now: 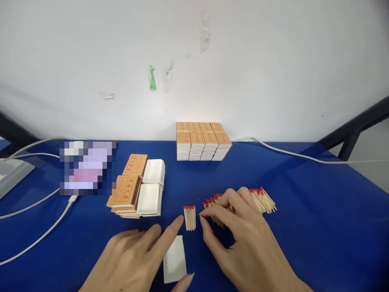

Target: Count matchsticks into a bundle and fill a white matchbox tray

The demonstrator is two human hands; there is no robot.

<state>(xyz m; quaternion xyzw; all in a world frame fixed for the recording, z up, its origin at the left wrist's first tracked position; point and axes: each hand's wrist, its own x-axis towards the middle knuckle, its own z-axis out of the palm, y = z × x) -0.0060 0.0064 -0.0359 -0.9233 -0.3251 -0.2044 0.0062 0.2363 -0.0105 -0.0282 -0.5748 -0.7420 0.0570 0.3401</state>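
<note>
A small row of red-tipped matches (190, 218) lies on the blue table between my two hands. My left hand (136, 255) is open, its index fingertip beside the row's left edge and its thumb apart. Under and beside that hand rests a white matchbox tray (175, 261), partly covered by the fingers. My right hand (243, 235) is closed in a pinch, thumb and index tip together just right of the row; whatever is between them is too small to make out. Behind its fingers lies a loose pile of matches (265, 200), partly hidden.
Stacked orange matchbox sleeves (126, 192) and white trays (149, 198) stand at the left. A block of closed matchboxes (203, 142) sits against the wall. A blurred phone-like object (91, 162) and white cables (39, 251) lie far left; another cable (285, 154) runs along the back right.
</note>
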